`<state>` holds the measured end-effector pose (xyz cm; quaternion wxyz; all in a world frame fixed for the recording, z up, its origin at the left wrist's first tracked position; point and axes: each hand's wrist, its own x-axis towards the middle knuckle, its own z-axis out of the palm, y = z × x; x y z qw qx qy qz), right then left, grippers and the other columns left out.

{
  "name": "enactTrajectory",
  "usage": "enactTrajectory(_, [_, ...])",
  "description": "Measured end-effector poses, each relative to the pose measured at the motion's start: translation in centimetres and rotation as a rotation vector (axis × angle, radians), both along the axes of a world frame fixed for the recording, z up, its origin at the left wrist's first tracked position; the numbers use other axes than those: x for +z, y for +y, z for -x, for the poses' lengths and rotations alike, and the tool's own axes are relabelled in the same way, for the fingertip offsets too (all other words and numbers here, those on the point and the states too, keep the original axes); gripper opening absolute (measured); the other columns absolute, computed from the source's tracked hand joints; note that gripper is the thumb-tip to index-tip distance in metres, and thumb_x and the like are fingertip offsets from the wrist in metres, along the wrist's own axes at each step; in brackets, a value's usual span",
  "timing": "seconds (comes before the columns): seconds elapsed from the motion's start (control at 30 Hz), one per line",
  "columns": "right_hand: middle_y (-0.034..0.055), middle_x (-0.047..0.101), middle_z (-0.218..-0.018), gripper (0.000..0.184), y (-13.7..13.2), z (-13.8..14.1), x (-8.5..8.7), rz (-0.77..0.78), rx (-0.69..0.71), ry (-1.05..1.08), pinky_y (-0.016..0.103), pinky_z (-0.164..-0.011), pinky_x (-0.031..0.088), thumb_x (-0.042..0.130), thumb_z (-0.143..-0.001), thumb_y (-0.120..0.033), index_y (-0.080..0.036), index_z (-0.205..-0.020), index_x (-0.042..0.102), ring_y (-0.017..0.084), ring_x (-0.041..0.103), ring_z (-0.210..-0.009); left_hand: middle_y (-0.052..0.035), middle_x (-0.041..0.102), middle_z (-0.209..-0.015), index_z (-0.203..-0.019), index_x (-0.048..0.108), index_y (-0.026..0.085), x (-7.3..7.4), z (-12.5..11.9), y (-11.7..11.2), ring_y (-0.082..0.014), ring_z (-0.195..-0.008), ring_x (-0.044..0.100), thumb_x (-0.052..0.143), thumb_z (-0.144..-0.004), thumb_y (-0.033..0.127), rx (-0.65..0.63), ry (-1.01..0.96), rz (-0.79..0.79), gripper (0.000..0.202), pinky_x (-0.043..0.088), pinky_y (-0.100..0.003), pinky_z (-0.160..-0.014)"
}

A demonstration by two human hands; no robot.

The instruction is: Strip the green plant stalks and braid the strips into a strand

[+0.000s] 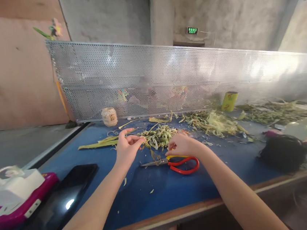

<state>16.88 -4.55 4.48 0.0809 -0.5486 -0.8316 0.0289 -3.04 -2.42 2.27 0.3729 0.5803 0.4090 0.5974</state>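
Observation:
My left hand [126, 147] hovers over the blue table [162, 194], fingers pinched toward a pile of green plant trimmings [159, 135]; what the fingertips hold is too small to make out. My right hand [180, 145] is curled closed beside that pile, just above red-handled scissors [175, 162] that lie flat on the table. Whether its fingers grip any plant matter is hidden. A long green stalk [98, 143] lies left of my left hand.
A perforated metal screen [182, 79] stands along the table's back. A twine spool [109, 116], a yellow-green roll [229, 101], more plant scraps [217, 121], a black bundle [282, 152], a dark tablet [56, 205] and a pink-and-white device [16, 197] are around.

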Motion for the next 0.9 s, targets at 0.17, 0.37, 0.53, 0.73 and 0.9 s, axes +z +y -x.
enactTrajectory(0.17, [0.0027,0.068,-0.077,0.016,-0.4,0.3,0.2,0.028,-0.009,-0.037,0.023,-0.06,0.038,0.059,-0.069,-0.033,-0.019,-0.071,0.069,0.016,0.059,-0.071,0.0027,0.059,-0.061,-0.101,0.039,0.017,-0.1,-0.1,0.0,-0.0114,-0.052,0.053,0.068,-0.061,0.028,-0.004,0.027,-0.019,0.051,0.044,-0.023,-0.048])
enactTrajectory(0.37, [0.0037,0.069,-0.075,0.013,-1.2,1.0,0.1,-0.044,0.016,-0.235,0.024,-0.055,0.036,0.056,-0.068,-0.02,-0.021,-0.072,0.069,0.019,0.061,-0.071,0.002,0.061,-0.062,-0.1,0.04,0.018,-0.2,-0.1,-0.2,-0.0138,-0.055,0.056,0.066,-0.061,0.026,-0.017,0.05,-0.036,0.048,0.044,-0.024,-0.047])
enactTrajectory(0.53, [0.0067,0.067,-0.069,0.017,-1.3,1.2,-0.4,-0.169,0.099,-0.371,0.025,-0.054,0.034,0.05,-0.067,-0.011,-0.017,-0.064,0.066,0.019,0.061,-0.067,0.0024,0.061,-0.061,-0.1,0.039,0.018,-0.3,-0.3,-0.1,-0.0126,-0.051,0.055,0.065,-0.062,0.024,-0.016,0.07,-0.045,0.047,0.043,-0.024,-0.048])
enactTrajectory(0.73, [0.0054,0.065,-0.07,0.014,-1.2,1.2,-0.2,-0.158,0.108,-0.3,0.023,-0.051,0.031,0.049,-0.066,-0.01,-0.017,-0.062,0.061,0.016,0.057,-0.064,0.0022,0.061,-0.061,-0.099,0.039,0.019,-0.2,-0.4,-0.3,-0.0132,-0.054,0.056,0.065,-0.063,0.024,-0.021,0.082,-0.038,0.045,0.044,-0.024,-0.05])
enactTrajectory(0.9, [0.0006,0.059,-0.065,0.01,-0.1,0.4,-0.5,-0.135,0.133,0.1,0.02,-0.055,0.035,0.05,-0.07,-0.014,-0.017,-0.067,0.06,0.01,0.051,-0.06,0.0017,0.063,-0.063,-0.1,0.04,0.018,0.2,-0.3,-0.5,-0.0131,-0.054,0.056,0.067,-0.062,0.025,-0.077,0.047,-0.008,0.047,0.043,-0.026,-0.053])
